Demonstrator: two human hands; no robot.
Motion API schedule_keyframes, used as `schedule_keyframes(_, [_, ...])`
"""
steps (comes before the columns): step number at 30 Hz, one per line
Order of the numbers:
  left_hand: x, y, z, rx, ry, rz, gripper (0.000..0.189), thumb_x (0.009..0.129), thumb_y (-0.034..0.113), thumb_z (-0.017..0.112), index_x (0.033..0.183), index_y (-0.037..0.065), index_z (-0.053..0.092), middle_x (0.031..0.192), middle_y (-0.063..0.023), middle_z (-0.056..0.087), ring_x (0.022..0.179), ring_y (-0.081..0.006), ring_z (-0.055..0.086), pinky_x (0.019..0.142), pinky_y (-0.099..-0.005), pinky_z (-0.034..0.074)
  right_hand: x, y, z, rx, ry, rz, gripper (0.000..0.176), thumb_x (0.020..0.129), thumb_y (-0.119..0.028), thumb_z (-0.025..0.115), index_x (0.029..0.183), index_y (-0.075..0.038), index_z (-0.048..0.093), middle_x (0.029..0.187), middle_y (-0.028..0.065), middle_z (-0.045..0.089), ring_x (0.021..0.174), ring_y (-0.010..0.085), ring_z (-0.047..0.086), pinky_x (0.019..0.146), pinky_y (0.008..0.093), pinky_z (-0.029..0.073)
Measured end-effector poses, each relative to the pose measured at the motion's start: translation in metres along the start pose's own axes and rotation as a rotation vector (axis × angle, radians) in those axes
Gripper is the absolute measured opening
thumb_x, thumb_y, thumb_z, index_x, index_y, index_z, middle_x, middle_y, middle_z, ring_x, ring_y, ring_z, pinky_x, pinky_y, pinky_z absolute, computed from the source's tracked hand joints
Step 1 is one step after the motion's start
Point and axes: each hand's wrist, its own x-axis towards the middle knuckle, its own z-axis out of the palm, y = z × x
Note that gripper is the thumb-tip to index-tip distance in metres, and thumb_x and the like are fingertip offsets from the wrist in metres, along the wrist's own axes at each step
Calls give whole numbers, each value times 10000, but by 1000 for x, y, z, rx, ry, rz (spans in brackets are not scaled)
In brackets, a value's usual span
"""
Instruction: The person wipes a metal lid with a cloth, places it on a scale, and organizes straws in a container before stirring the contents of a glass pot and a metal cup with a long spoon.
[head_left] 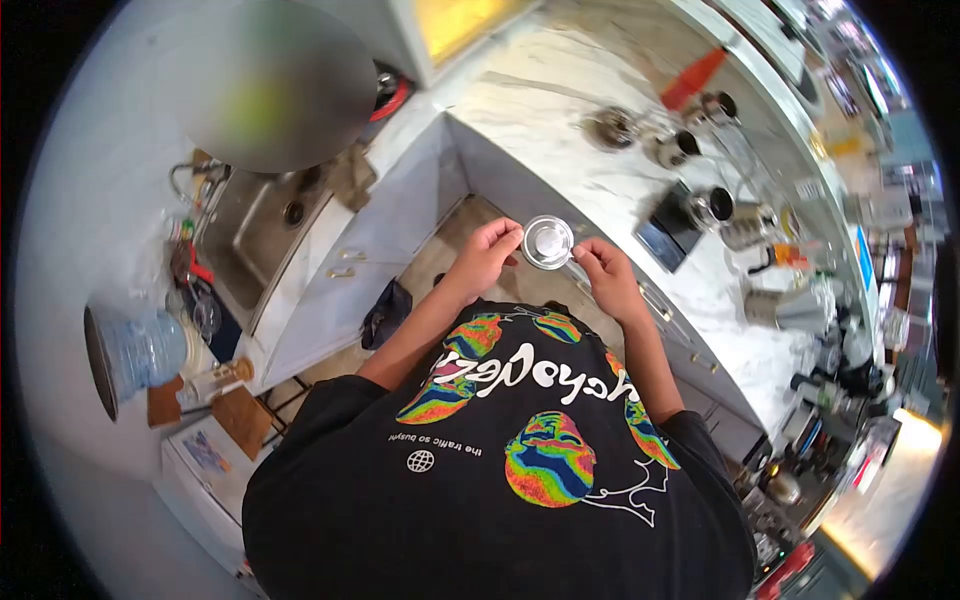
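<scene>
A veined white marble counter (540,100) wraps the corner before you, with a steel sink (250,230) alongside. Your left hand (485,255) and right hand (610,280) each have a closed grip on the rim of a round shiny lid (548,242).

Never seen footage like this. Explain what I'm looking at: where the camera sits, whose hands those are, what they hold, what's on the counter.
There is no machine here. One camera sits on a person's head and looks down through a very wide lens, so the room curves at the edges. The black printed shirt is the wearer's own. The left hand and right hand hold a small round metal piece by its rim. The marble counter carries several metal pots and a flat black device. A sink lies to the left.
</scene>
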Motion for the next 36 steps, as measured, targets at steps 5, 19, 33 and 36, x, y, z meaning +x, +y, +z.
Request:
schedule_keyframes(5, [19,-13,85,109,-64,-41,270,1094,317,534,1159,91,668,1065,10,692,988,-95,635,838,-314,512,-58,45,-63,128,189,-11,238,1058,-227,614,991,-3,661,887,-16,635,883,85,545,813,271,463])
schedule_keyframes(19, [48,-50,150,128,-19,-196,348,1082,357,551,1310,103,620,1185,-41,669,1047,-140,628,861,-311,509,-16,82,-216,229,849,-2,252,1054,-303,601,1062,-74,705,968,-32,666,899,72,571,813,293,466])
schedule_keyframes(33, [65,-53,138,125,82,-209,332,1084,333,545,1309,98,610,1201,-42,667,1049,-141,632,862,-309,507,30,90,-224,117,836,-45,307,1000,-242,644,868,28,710,702,-21,544,664,79,458,600,296,368])
schedule_keyframes(36, [64,-58,139,112,86,-210,331,1082,333,544,1309,102,610,1194,-39,670,1047,-141,633,859,-308,506,29,89,-226,95,828,-8,325,997,-254,650,835,24,697,679,-31,528,648,73,450,585,293,353])
